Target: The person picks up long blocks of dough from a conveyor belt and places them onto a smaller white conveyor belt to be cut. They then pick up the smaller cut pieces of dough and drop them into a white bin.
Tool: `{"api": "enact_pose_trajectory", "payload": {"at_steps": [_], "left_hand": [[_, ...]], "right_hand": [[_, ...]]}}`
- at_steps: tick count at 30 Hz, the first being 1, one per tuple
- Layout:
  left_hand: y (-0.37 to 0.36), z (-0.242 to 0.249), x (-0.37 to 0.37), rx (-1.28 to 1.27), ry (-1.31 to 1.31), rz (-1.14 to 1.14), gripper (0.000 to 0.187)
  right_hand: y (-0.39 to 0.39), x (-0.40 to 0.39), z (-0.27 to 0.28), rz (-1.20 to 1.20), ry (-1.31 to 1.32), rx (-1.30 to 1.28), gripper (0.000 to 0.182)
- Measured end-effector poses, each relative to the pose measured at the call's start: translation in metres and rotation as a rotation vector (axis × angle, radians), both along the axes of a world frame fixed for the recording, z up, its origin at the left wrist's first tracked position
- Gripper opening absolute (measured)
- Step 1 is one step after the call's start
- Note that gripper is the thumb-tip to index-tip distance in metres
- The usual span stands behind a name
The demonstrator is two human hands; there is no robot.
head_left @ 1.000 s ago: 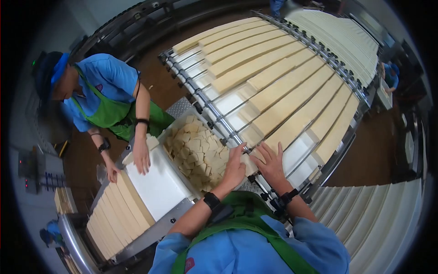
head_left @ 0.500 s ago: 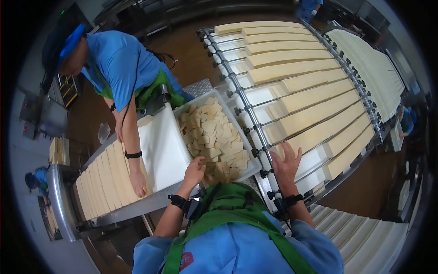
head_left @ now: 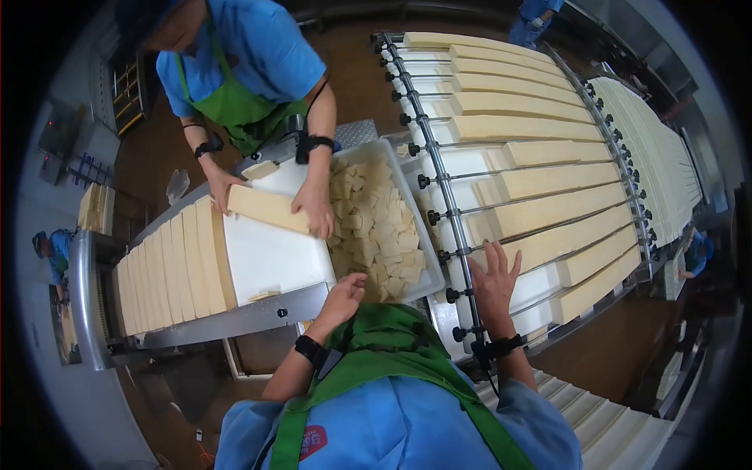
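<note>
My left hand [head_left: 343,300] is at the near edge of a clear plastic bin [head_left: 432,262], with its fingers curled in; whatever may be inside them is hidden. Many flat, pale-yellow dough-like pieces [head_left: 372,219] fill that bin. On the other side, my right hand [head_left: 495,283] is spread open over the near end of the right conveyor, its fingertips by a long pale dough-like strip [head_left: 544,239]. A co-worker's two hands [head_left: 315,205] grip the ends of another pale slab [head_left: 268,207] above the left conveyor.
Several pale strips [head_left: 176,266] lie side by side on the left conveyor [head_left: 274,249]. A metal rail with black knobs [head_left: 433,157] runs along the right conveyor. Ridged white trays [head_left: 595,407] stand below right. Other people [head_left: 535,19] are farther off.
The co-worker has lifted a slab off the left conveyor's row and turned it toward the bin. My view has shifted slightly; both my hands stay about where they were.
</note>
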State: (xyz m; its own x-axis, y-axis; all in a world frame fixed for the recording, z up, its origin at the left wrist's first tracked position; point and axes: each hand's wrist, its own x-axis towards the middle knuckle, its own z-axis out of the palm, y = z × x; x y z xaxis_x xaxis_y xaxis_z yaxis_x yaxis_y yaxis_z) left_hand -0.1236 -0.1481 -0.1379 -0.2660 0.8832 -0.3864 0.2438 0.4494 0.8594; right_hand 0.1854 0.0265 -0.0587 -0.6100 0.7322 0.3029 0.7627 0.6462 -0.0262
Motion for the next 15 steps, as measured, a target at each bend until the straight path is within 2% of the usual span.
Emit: {"api": "enact_pose_trajectory", "payload": {"at_steps": [7, 15], "left_hand": [[-0.003, 0.000, 0.006, -0.023, 0.009, -0.054, 0.038], [-0.013, -0.005, 0.007, 0.019, -0.074, -0.021, 0.039]], "right_hand": [[0.006, -0.001, 0.007, 0.032, -0.024, -0.014, 0.023], [0.012, 0.004, -0.008, -0.003, -0.022, -0.067, 0.033]]}}
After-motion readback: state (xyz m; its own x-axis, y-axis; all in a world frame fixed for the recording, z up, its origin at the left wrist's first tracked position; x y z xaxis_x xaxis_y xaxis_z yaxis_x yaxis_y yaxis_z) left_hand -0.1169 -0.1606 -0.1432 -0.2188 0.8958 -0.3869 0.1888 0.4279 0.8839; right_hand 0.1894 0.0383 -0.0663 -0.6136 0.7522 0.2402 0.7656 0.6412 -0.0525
